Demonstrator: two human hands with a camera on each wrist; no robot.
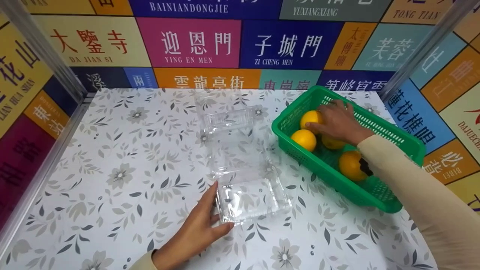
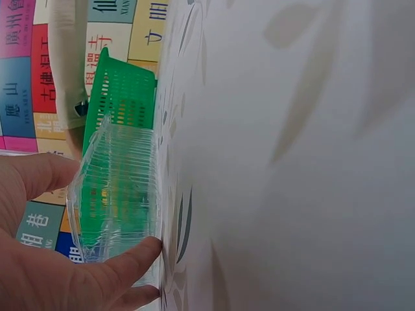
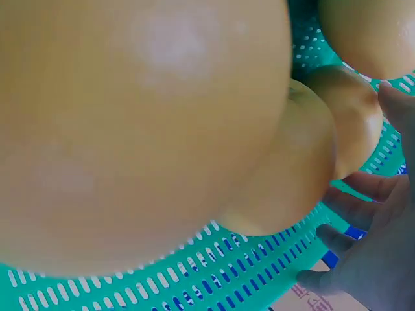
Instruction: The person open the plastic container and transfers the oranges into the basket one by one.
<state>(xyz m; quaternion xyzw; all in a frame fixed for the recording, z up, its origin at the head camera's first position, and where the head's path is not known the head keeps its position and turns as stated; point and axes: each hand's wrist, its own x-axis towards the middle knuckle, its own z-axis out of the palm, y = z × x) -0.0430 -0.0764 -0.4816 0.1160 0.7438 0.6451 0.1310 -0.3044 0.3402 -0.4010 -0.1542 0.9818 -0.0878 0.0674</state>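
A clear plastic clamshell container (image 1: 245, 198) lies unfolded on the table. My left hand (image 1: 198, 221) steadies its near left corner, fingers spread along the side and thumb at the near edge; the left wrist view shows the thumb by the rim and fingertips low at the tabletop. My right hand (image 1: 339, 122) reaches into a green basket (image 1: 300, 159), thumb and fingers on either side of an orange (image 1: 310, 118) at the far left end. The right wrist view shows that orange (image 3: 356, 120) between thumb and fingers. Several other oranges (image 1: 303, 140) sit in the basket.
The table (image 1: 101, 210) has a white leaf-and-flower cover. Behind it stands a colourful wall (image 1: 191, 43) with printed characters. Metal frame posts (image 1: 423, 48) rise at the back corners. The container's lid part (image 1: 228, 120) stretches toward the back, left of the basket.
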